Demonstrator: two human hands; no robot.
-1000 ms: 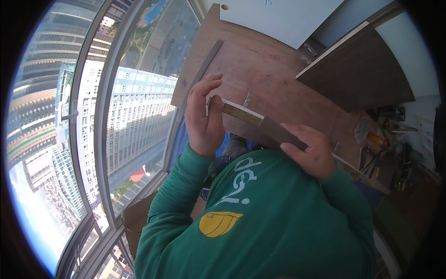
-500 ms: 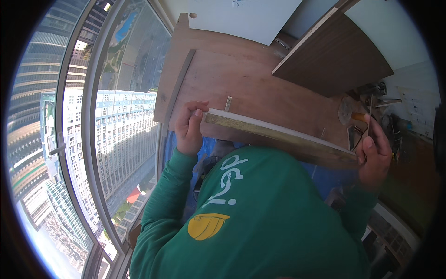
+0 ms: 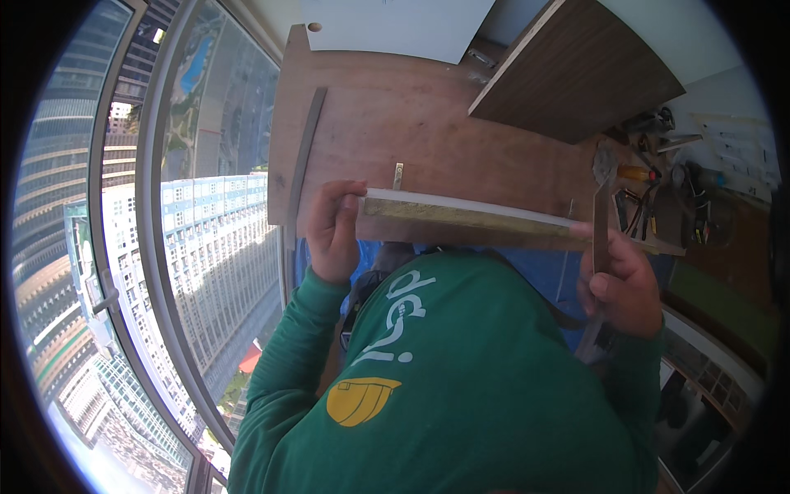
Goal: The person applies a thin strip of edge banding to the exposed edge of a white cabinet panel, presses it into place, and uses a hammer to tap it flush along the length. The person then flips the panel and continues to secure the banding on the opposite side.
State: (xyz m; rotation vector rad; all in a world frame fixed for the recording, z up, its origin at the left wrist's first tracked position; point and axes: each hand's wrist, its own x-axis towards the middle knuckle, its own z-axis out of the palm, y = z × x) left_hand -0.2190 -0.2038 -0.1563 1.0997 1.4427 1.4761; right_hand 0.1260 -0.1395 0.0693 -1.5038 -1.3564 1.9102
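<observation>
Left hand pinched 1 end of a white-edged wooden strip along the near edge of the plywood worktop, right hand gripped a thin brown slat by the other end, with dark wood-grain panel and hand tools rightward, glass window left.

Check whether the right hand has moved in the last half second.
Yes. Judged against the orange-handled tool, the right hand has shifted left and down the picture; its fingers no longer overlap that handle.
</observation>
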